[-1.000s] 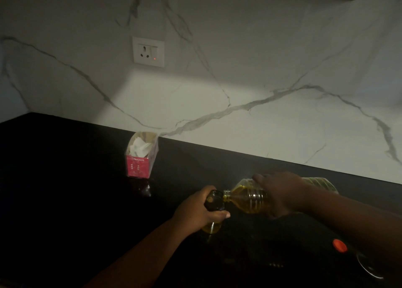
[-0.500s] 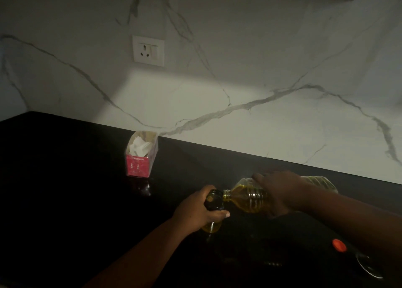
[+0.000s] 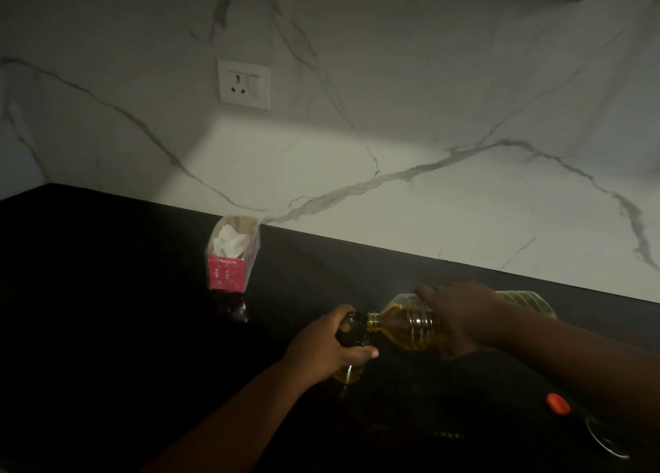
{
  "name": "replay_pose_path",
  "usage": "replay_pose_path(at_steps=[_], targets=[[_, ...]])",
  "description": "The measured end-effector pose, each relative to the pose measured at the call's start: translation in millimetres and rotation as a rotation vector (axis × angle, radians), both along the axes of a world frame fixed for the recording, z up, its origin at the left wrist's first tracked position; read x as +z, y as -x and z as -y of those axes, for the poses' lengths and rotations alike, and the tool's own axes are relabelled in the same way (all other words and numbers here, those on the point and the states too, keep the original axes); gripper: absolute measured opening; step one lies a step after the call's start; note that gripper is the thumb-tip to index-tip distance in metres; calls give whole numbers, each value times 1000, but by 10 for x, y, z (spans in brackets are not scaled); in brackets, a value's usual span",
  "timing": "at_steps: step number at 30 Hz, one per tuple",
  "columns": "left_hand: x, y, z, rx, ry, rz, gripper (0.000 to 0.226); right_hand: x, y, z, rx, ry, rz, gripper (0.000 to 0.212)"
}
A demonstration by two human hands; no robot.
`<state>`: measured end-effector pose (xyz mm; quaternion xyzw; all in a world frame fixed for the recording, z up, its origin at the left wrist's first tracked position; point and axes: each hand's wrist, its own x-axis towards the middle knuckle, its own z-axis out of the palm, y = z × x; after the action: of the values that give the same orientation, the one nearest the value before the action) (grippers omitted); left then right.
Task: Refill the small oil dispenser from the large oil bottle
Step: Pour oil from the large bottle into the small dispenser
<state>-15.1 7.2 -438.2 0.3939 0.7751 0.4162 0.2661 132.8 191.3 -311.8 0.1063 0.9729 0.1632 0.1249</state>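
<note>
low in the centre of the frame, the left hand (image 3: 326, 347) grips the small dark-topped glass oil dispenser (image 3: 351, 344) while the right hand (image 3: 460, 317) wraps the tipped clear plastic oil bottle (image 3: 407, 324), mouth at its opening: pouring underway, next needing a steady tilt back before overflow.

The small dark-topped glass oil dispenser (image 3: 351, 347) stands upright on the black bench, yellow oil showing at its base. From 3 o'clock, the large clear ribbed plastic oil bottle (image 3: 410, 326) lies almost level, its open neck meeting the dispenser's mouth.
</note>
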Motion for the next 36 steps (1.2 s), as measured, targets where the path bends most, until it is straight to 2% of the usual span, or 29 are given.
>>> replay_pose_path(at_steps=[3, 8, 19, 28, 36], targets=[[-7, 2, -8, 5, 13, -14, 75, -1, 4, -5, 0, 1, -1, 93], [-8, 6, -12, -1, 11, -14, 77, -14, 5, -22, 7, 20, -7, 92], [-6, -2, -2, -6, -6, 0, 67, -16, 2, -25, 2, 25, -12, 92], [31, -9, 3, -3, 22, -21, 78, -44, -1, -44, 6, 34, -31, 93], [77, -35, 2, 8, 30, -19, 78, -56, -3, -60, 18, 42, -34, 91]])
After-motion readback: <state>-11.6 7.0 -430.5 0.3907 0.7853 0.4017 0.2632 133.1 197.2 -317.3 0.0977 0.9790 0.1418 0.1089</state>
